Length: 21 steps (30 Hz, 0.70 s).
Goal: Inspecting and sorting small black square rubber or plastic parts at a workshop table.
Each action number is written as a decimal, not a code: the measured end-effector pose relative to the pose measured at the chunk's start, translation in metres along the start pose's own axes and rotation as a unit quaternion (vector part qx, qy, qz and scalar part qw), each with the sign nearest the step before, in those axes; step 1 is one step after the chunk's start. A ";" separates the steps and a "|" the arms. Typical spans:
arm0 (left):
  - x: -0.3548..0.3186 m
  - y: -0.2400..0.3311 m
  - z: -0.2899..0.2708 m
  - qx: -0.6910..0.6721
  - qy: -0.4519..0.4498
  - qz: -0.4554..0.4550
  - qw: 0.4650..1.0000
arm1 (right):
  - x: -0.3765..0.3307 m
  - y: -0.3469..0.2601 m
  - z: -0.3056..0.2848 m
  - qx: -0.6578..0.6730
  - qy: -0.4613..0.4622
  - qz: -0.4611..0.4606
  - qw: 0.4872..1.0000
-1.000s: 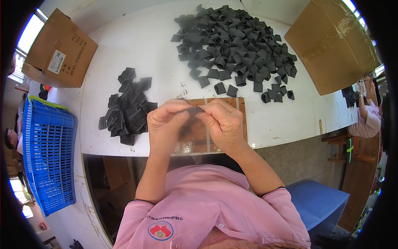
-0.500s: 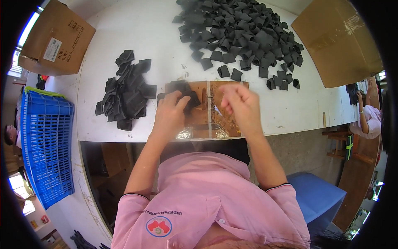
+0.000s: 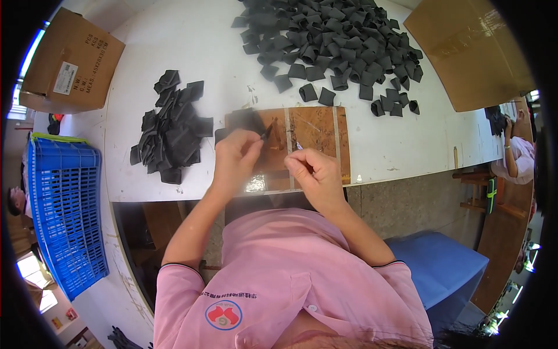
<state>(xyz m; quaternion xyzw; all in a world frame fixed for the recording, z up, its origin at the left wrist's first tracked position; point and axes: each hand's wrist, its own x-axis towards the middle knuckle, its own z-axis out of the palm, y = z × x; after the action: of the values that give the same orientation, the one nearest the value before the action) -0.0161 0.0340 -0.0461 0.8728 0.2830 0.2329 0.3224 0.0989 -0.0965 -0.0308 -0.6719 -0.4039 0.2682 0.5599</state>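
Observation:
A wooden board (image 3: pixel 317 125) with pale tape strips lies on the white table in front of me. My left hand (image 3: pixel 235 160) is over its left side, thumb and fingers pinched on a small black fabric piece (image 3: pixel 266 134), partly blurred. More black fabric pieces (image 3: pixel 245 120) lie on the board just beyond that hand. Above the board's near part, my right hand (image 3: pixel 315 177) is closed, thumb against the curled fingers; whatever it may hold is too small to make out.
Flat black pieces (image 3: pixel 174 131) are heaped at the left, and a bigger pile of black fabric loops (image 3: pixel 343 46) spreads at the far side. Cardboard boxes stand at the far left (image 3: pixel 72 64) and far right (image 3: pixel 474 55). A blue crate (image 3: pixel 68 215) is at the left. Another person (image 3: pixel 514 154) sits off right.
My right hand has come down and left, nearer my left hand, and its fingers are now pinched. The left hand has drawn slightly nearer to me, with its fingers closing together.

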 end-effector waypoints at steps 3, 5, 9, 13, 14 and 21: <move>-0.017 0.034 -0.011 -0.395 -0.051 -0.197 0.896 | 0.002 -0.019 0.008 0.021 0.016 -0.030 0.999; -0.023 0.054 -0.014 -0.342 -0.033 -0.160 0.925 | 0.003 -0.022 0.009 0.026 0.038 -0.072 0.996; -0.037 0.059 0.006 -0.099 0.134 -0.060 0.984 | 0.006 -0.027 0.010 -0.099 0.064 -0.190 0.975; -0.032 0.056 0.026 -0.230 0.236 -0.142 0.934 | 0.007 -0.013 0.017 -0.234 0.109 -0.236 0.937; -0.021 0.077 0.009 -0.415 0.190 -0.261 0.851 | 0.007 -0.009 0.016 -0.233 0.110 -0.239 0.936; -0.023 0.064 -0.011 -0.635 0.049 -0.236 0.734 | 0.012 -0.011 -0.003 0.386 -0.065 0.210 0.896</move>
<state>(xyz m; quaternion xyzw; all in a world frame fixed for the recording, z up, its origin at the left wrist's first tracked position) -0.0176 -0.0168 0.0002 0.3571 0.2819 0.3175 0.8320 0.1052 -0.0876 -0.0179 -0.4533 -0.1536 0.5578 0.6781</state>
